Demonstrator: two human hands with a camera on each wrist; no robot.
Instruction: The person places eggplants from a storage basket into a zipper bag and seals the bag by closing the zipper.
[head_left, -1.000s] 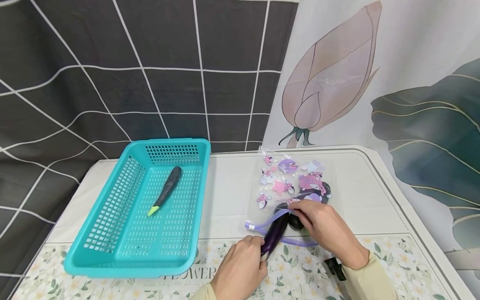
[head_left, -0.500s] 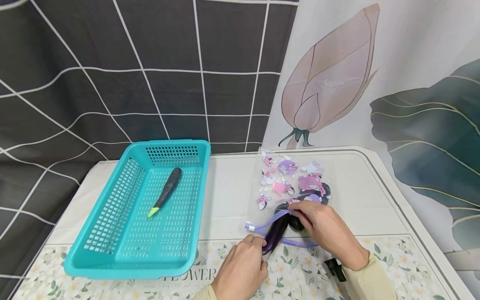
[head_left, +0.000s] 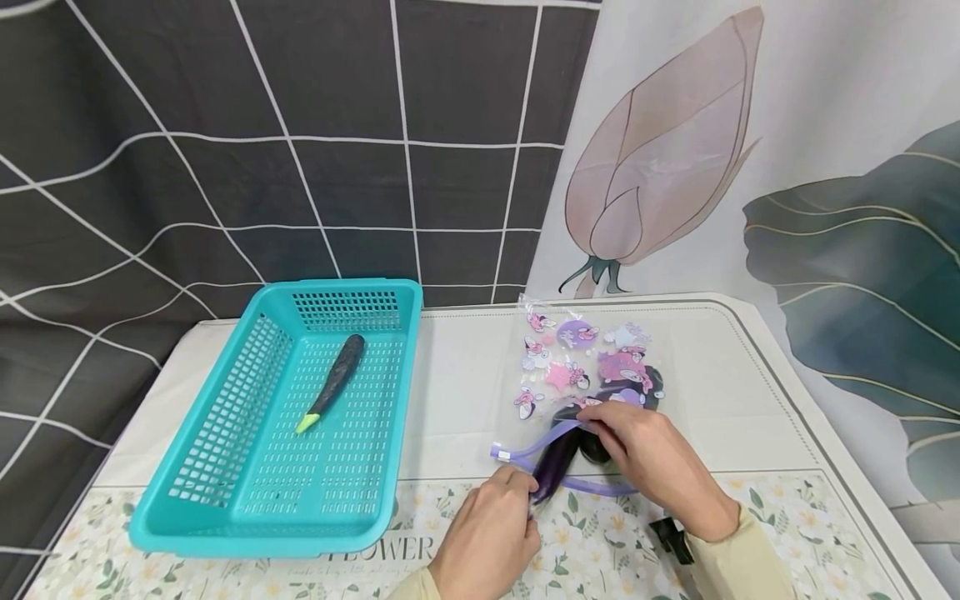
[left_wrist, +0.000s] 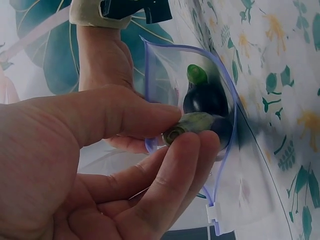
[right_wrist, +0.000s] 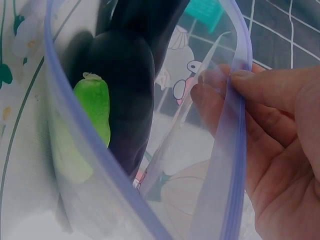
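My left hand [head_left: 491, 533] pinches the pale green stem end of a long purple eggplant [head_left: 553, 471] between thumb and fingers. Most of the eggplant lies inside a clear zip bag [head_left: 536, 375] printed with pink and purple cartoons. The bag's purple zip edge gapes around it. With thumb and fingers, my right hand [head_left: 660, 458] pinches the upper side of the bag's mouth. Another dark eggplant [left_wrist: 206, 99] with a green stem rests in the bag beside the held one. In the right wrist view, that green stem [right_wrist: 94, 102] shows behind the translucent zip strip.
A turquoise basket [head_left: 408, 367] stands at left, with one dark, long vegetable [head_left: 335, 383] with a light green tip in it. A white slider [left_wrist: 213, 213] sits at the zip's end. A floral mat [head_left: 795, 517] covers the table's front; curtains hang behind.
The left hand has pushed the eggplant slightly further into the bag, up and to the right. The right hand keeps its grip on the bag's edge; the basket has not moved.
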